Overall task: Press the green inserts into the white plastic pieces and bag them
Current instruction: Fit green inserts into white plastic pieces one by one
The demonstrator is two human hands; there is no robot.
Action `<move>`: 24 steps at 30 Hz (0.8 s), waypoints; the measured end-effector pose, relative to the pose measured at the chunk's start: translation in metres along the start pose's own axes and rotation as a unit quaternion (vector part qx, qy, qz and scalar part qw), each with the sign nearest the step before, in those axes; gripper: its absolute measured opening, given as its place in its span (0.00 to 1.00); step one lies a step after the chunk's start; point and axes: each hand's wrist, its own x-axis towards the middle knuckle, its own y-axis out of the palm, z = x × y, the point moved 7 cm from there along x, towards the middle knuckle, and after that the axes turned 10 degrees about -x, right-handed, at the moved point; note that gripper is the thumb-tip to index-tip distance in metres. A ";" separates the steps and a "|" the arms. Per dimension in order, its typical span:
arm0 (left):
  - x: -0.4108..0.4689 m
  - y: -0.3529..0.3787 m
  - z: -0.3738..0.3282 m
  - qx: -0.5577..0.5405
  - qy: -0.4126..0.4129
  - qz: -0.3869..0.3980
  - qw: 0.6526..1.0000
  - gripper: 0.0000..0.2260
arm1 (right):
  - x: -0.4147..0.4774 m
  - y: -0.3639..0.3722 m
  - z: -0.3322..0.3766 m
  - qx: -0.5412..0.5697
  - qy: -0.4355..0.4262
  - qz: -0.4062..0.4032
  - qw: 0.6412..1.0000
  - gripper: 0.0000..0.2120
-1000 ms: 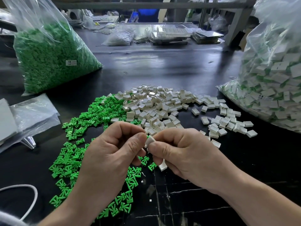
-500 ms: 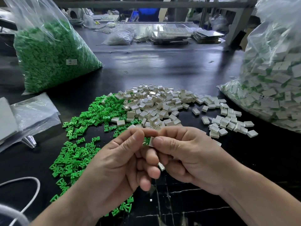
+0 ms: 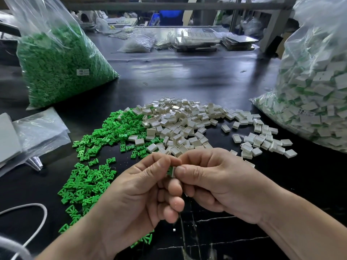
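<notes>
Black table (image 3: 187, 81), green inserts (image 3: 105, 136), white pieces (image 3: 180, 124), perhaps cable (image 3: 32, 204)

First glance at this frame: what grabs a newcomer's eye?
Front and centre, the left hand and right hand pinch a green insert against a white piece. Behind them on the black table lie a pile of green inserts, left, and white pieces, right. A clear bag of green inserts stands far left; a bag of white-and-green pieces fills the right edge.
</notes>
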 end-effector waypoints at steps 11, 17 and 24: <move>0.004 0.013 0.001 -0.012 0.110 0.046 0.993 0.10 | 0.000 0.004 0.012 0.053 -0.050 -0.028 0.997 0.05; 0.002 0.011 -0.001 0.013 0.113 0.033 0.993 0.10 | 0.000 0.005 0.007 0.047 -0.042 -0.025 0.998 0.06; 0.002 0.006 -0.005 0.043 0.142 -0.008 0.989 0.13 | 0.001 0.006 0.002 0.043 -0.035 -0.031 0.998 0.06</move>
